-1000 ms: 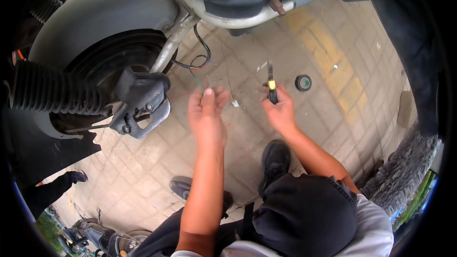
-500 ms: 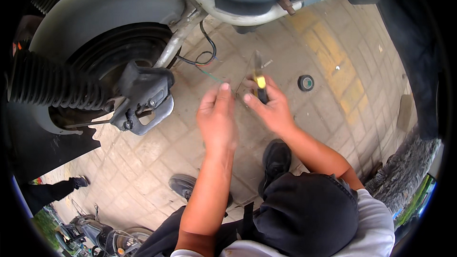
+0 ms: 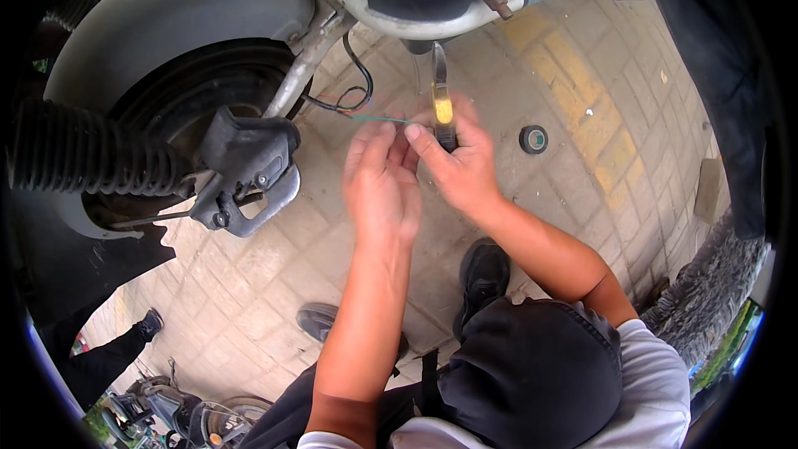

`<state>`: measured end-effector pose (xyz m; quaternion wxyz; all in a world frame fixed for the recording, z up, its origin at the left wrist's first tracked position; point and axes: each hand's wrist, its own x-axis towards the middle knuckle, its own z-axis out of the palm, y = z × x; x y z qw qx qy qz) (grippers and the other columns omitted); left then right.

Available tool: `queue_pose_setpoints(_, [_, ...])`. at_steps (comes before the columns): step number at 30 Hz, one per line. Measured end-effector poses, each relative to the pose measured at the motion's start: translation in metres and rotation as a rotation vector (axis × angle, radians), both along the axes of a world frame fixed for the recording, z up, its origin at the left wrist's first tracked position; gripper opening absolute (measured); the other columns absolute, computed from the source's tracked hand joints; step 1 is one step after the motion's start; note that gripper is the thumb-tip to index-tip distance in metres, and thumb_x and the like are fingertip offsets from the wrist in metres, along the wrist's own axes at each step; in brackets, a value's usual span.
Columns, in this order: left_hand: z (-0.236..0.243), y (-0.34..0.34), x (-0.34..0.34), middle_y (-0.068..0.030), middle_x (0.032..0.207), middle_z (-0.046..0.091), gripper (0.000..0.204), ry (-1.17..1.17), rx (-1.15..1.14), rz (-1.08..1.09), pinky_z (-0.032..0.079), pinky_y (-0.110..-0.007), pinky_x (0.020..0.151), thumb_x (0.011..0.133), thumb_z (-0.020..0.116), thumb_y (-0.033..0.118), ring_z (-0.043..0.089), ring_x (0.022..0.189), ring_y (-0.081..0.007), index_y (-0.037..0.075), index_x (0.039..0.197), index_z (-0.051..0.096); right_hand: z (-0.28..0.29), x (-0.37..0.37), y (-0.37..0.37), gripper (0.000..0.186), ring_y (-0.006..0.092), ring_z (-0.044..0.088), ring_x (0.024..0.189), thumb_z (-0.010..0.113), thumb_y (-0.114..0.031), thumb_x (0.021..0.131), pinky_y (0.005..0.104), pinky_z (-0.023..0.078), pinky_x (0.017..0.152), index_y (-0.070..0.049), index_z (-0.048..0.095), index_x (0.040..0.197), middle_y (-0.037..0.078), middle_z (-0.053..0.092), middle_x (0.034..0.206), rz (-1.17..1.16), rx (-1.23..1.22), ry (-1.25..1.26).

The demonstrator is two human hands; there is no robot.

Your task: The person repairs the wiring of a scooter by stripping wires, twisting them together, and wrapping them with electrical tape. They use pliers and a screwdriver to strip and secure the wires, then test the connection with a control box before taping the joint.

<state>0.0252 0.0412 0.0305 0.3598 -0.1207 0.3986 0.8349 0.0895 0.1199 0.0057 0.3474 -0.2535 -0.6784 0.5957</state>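
A thin green wire (image 3: 384,120) comes out of the end of a black cable (image 3: 366,75) that hangs and loops beside the wheel. My left hand (image 3: 378,187) is closed, thumb and fingers pinching around the green wire. Close against it, my right hand (image 3: 464,162) has its thumb tip at the wire's end. That hand also grips a hand tool (image 3: 443,108) with a yellow-and-black handle. The tool's pointed metal head sticks up away from me; its exact kind is hard to make out. Thin red wires by the cable are partly visible.
A black roll of tape (image 3: 534,140) lies on the brick paving right of my hands. The scooter's wheel (image 3: 191,8), black bracket (image 3: 249,145) and frame tube (image 3: 416,32) bound the left and far side. Someone's leg (image 3: 108,355) shows at lower left.
My hands have come together at the green wire, my right hand shifting left. The tool has swung more upright, and the green wire is now stretched more level.
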Motion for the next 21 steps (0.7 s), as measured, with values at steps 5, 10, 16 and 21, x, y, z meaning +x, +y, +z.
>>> queue_pose_setpoints(5, [-0.007,0.01,-0.009,-0.012,0.104,0.059,0.016,0.093,-0.012,0.021,0.053,-0.032,0.08,0.094,0.056,0.01,0.061,0.091,-0.0199,-0.003,0.103,0.054,0.01,-0.005,0.005,0.014,0.0225,0.055,0.096,0.069,-0.011,0.083,0.0322,0.045,0.083,0.001,0.065,0.09,0.013,0.053,0.107,-0.018,0.132,0.008])
queue_pose_setpoints(10, [-0.002,0.009,-0.011,-0.0145,0.101,0.062,0.017,0.065,-0.047,0.049,0.054,-0.035,0.081,0.094,0.055,0.009,0.064,0.088,-0.0226,-0.004,0.105,0.054,0.006,-0.005,0.01,0.015,0.0228,0.055,0.094,0.068,-0.009,0.082,0.0321,0.045,0.081,0.002,0.065,0.091,0.013,0.053,0.107,-0.037,0.068,-0.007])
queue_pose_setpoints(16, [-0.004,0.0,-0.019,-0.0169,0.099,0.063,0.021,0.018,-0.055,0.047,0.055,-0.036,0.081,0.092,0.057,0.01,0.065,0.089,-0.0248,-0.006,0.106,0.054,-0.008,-0.006,0.015,0.016,0.0236,0.054,0.091,0.069,-0.007,0.08,0.0321,0.045,0.078,0.003,0.062,0.09,0.014,0.053,0.106,-0.089,0.223,-0.009])
queue_pose_setpoints(21, [0.003,-0.001,-0.02,-0.0145,0.093,0.065,0.02,0.031,-0.172,0.066,0.056,-0.032,0.075,0.09,0.059,0.012,0.066,0.082,-0.0229,-0.004,0.102,0.058,-0.017,-0.007,0.017,0.017,0.0248,0.054,0.09,0.069,-0.007,0.079,0.0324,0.044,0.077,0.004,0.061,0.09,0.015,0.053,0.105,-0.106,0.291,-0.008])
